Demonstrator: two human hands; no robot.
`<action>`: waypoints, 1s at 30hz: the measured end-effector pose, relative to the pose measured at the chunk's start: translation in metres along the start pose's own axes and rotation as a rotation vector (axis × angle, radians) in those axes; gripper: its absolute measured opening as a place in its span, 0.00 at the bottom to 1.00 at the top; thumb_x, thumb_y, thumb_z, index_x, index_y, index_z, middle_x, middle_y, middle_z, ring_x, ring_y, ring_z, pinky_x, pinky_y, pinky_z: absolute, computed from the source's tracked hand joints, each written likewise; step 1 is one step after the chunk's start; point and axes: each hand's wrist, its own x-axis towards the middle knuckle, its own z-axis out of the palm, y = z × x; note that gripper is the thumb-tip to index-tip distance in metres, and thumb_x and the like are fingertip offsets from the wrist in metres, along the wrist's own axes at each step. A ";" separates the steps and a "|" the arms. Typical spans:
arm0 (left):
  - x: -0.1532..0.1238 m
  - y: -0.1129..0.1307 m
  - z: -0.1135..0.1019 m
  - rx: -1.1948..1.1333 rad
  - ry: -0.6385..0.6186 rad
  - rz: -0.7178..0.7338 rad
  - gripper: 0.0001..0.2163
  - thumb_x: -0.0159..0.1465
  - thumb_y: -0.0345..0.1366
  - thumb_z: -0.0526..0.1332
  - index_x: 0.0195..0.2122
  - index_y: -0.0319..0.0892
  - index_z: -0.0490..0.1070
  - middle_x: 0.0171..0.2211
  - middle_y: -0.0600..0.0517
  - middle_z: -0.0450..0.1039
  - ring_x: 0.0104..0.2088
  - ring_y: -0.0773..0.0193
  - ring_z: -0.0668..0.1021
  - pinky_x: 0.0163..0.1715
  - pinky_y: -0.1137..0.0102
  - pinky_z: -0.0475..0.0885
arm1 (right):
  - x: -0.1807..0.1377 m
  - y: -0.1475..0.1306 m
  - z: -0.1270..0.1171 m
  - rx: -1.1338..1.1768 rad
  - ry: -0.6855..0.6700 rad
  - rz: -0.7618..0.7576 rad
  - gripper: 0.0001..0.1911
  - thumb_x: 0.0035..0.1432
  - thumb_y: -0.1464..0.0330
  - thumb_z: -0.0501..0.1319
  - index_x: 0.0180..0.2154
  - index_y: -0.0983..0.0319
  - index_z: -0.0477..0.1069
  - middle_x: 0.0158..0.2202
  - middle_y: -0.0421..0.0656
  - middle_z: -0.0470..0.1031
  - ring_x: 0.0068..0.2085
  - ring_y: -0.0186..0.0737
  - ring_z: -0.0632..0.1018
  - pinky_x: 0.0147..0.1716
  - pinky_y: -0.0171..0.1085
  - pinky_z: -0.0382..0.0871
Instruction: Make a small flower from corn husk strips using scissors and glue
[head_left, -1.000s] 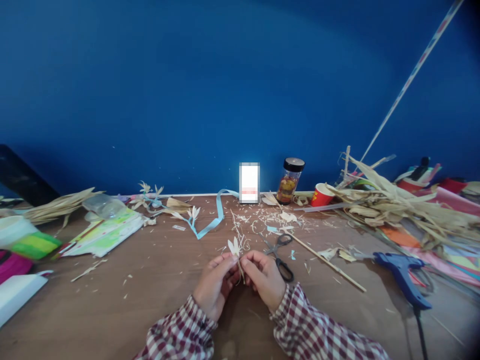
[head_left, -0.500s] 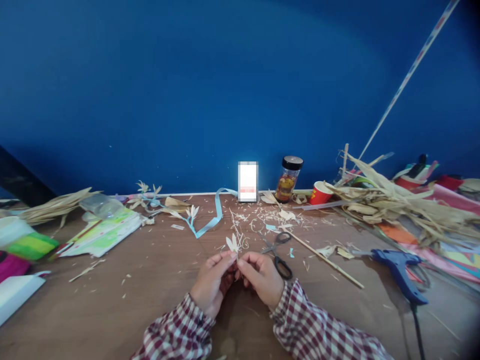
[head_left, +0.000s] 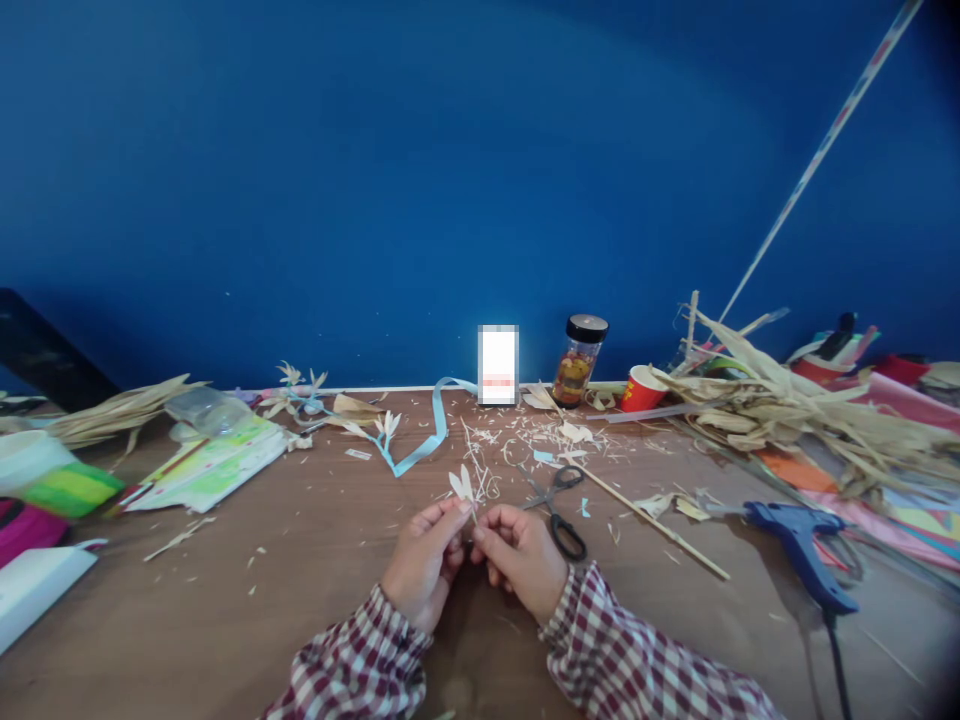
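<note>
A small flower of pale husk petals point(head_left: 462, 485) stands up from the fingertips of my left hand point(head_left: 424, 562), which pinches it at its base. Close beside it, my right hand point(head_left: 525, 562) has thumb and forefinger pressed together near the lower end of the flower; whatever lies between them is too small to make out. Black-handled scissors point(head_left: 566, 535) rest on the table just right of my right hand. Beyond my hands, a finished-looking husk flower point(head_left: 386, 428) sits on a light blue ribbon point(head_left: 420, 450).
Husk scraps point(head_left: 517, 435) litter the brown table point(head_left: 300, 600). A thin stick point(head_left: 652, 520) and a blue glue gun point(head_left: 799, 550) lie to the right. Farther back are a lidded jar point(head_left: 577, 365), a red paper cup point(head_left: 641, 388) and dried husks point(head_left: 810, 420). A painted sheet point(head_left: 217, 465) lies left.
My right fingertips have shifted slightly at the flower's base, and the petals lean a little more to the left. The whole view has moved slightly; other things stay in place.
</note>
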 end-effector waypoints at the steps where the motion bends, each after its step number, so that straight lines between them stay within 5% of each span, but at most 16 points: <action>1: 0.000 0.000 0.000 0.002 -0.012 -0.001 0.08 0.49 0.36 0.64 0.26 0.36 0.71 0.13 0.61 0.53 0.14 0.79 0.55 0.12 0.83 0.50 | 0.000 0.000 0.000 -0.010 -0.002 0.004 0.14 0.51 0.59 0.56 0.28 0.65 0.64 0.21 0.38 0.70 0.14 0.23 0.63 0.11 0.24 0.52; 20: 0.001 0.005 -0.003 0.031 0.091 0.031 0.07 0.49 0.34 0.65 0.27 0.36 0.72 0.16 0.58 0.65 0.16 0.78 0.65 0.16 0.83 0.63 | -0.007 0.000 0.004 -0.140 0.012 -0.022 0.14 0.53 0.59 0.52 0.27 0.65 0.63 0.21 0.40 0.73 0.14 0.26 0.67 0.12 0.24 0.55; 25: 0.008 0.022 -0.011 -0.051 0.160 0.133 0.04 0.49 0.30 0.64 0.27 0.36 0.71 0.26 0.52 0.73 0.18 0.79 0.68 0.17 0.84 0.66 | -0.008 0.002 0.004 -0.240 0.010 -0.072 0.12 0.54 0.62 0.52 0.26 0.64 0.64 0.20 0.39 0.72 0.14 0.26 0.67 0.14 0.25 0.57; 30: 0.016 0.046 -0.025 -0.107 0.265 0.243 0.01 0.53 0.26 0.60 0.27 0.36 0.70 0.26 0.53 0.73 0.17 0.79 0.68 0.15 0.85 0.65 | -0.006 -0.005 0.001 -0.504 -0.024 -0.172 0.09 0.55 0.66 0.51 0.29 0.63 0.66 0.24 0.40 0.73 0.20 0.30 0.72 0.19 0.28 0.62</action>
